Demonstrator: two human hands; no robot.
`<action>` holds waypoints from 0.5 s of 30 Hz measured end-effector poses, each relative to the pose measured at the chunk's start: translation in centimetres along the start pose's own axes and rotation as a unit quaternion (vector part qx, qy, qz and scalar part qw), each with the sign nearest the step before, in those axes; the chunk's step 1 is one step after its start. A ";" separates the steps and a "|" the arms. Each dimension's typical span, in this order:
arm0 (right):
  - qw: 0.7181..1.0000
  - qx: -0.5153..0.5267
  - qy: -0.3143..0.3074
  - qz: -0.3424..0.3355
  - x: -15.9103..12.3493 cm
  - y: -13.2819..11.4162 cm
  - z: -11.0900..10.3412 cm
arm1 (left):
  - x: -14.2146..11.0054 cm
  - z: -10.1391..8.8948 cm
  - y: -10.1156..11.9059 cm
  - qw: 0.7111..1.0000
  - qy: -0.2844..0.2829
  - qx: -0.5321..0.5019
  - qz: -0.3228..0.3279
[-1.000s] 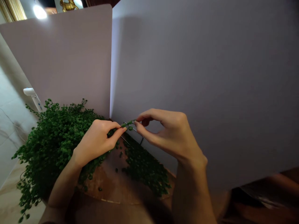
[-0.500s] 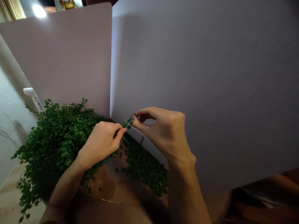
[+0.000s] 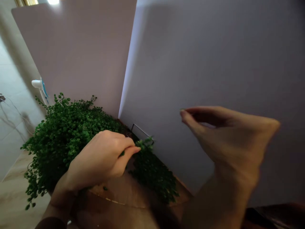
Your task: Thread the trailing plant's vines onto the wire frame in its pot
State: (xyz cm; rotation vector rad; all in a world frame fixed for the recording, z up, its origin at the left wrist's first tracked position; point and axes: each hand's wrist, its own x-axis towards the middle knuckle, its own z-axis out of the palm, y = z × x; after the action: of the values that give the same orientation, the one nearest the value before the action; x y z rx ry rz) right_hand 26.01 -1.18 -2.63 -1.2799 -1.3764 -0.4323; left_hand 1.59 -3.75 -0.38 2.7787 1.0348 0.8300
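Observation:
My left hand [image 3: 100,160] is closed in a pinch on a small green sprig [image 3: 144,143] of a bushy, tiny-leaved plant [image 3: 64,133]. The plant spills over a round wooden surface [image 3: 124,194]. More of its strands lie in a clump [image 3: 154,178] right of my fingers. My right hand [image 3: 224,136] hangs blurred in the air to the right, well apart from the sprig. Its thumb and fingers are drawn together in a loose pinch, and I cannot make out anything between them. A thin dark wire loop [image 3: 140,128] stands just behind the sprig.
Two tall pale boards [image 3: 78,57] [image 3: 214,63] stand upright behind the plant and meet at a corner. A white and blue object [image 3: 40,87] sticks out at the left beyond the plant. Pale floor tiles [image 3: 11,127] show at far left.
My right hand has let go of the sprig and pulled away to the right and up. My left hand keeps its pinch on the sprig. The view has shifted slightly.

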 end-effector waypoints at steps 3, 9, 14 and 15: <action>0.987 0.035 -0.153 0.016 0.0 0.8 -0.1 | 0.3 0.0 -0.4 0.997 0.067 -0.001 -0.034; 0.949 0.054 -0.310 -0.025 0.1 0.5 1.8 | 1.7 0.6 -1.8 0.994 0.078 -0.025 -0.074; 0.956 0.170 -0.232 -0.053 0.4 -1.0 0.3 | 1.8 0.8 -1.8 0.990 0.113 -0.041 -0.069; 0.953 0.186 -0.233 -0.053 0.3 -1.3 -0.1 | 1.9 0.9 -1.8 0.990 0.117 -0.042 -0.067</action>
State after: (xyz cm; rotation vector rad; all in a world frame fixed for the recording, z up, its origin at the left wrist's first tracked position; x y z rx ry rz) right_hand 25.02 -1.57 -1.77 -1.0300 -1.8269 0.0739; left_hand 2.12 -1.08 -0.69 2.5541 1.1761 1.1705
